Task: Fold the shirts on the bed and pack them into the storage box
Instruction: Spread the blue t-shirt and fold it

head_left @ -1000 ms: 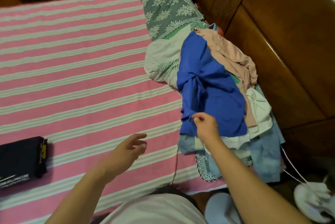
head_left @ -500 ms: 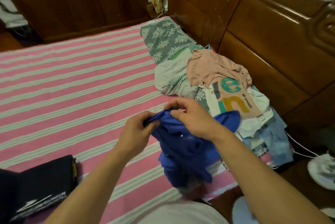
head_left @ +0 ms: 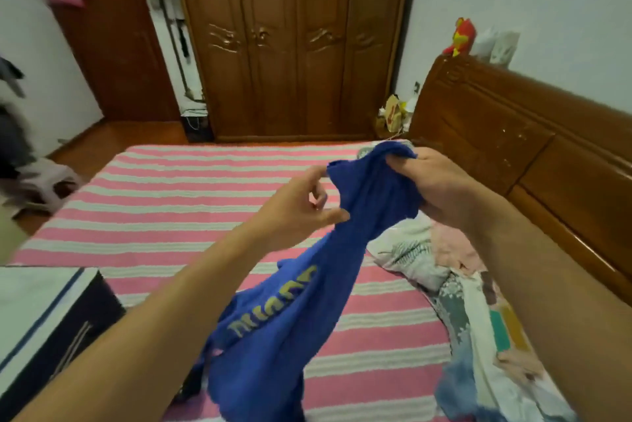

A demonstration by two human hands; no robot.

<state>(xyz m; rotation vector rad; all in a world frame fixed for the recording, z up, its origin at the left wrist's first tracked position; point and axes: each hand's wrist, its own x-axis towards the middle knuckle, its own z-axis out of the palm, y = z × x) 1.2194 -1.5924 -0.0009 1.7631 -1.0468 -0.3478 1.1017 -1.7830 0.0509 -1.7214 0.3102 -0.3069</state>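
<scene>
A blue shirt (head_left: 301, 312) with yellow lettering hangs in the air over the pink striped bed (head_left: 164, 216). My right hand (head_left: 434, 182) grips its bunched top. My left hand (head_left: 301, 209) pinches the shirt's left edge just beside it, index fingertip and thumb on the cloth. The lower part of the shirt droops toward me, between my forearms. A pile of other shirts and clothes (head_left: 472, 302) lies along the bed's right side, partly hidden by my right arm. The dark storage box (head_left: 51, 326) with a pale top stands on the bed at the lower left.
A wooden headboard (head_left: 513, 148) runs along the right. A brown wardrobe (head_left: 290, 45) stands past the foot of the bed. A small stool (head_left: 48, 182) sits on the floor at the left. A red toy (head_left: 463, 35) rests on the headboard.
My right hand pulled the blue shirt off the pile, my left hand joined it, and both have lifted it high over the bed. My view has tilted up toward the wardrobe.
</scene>
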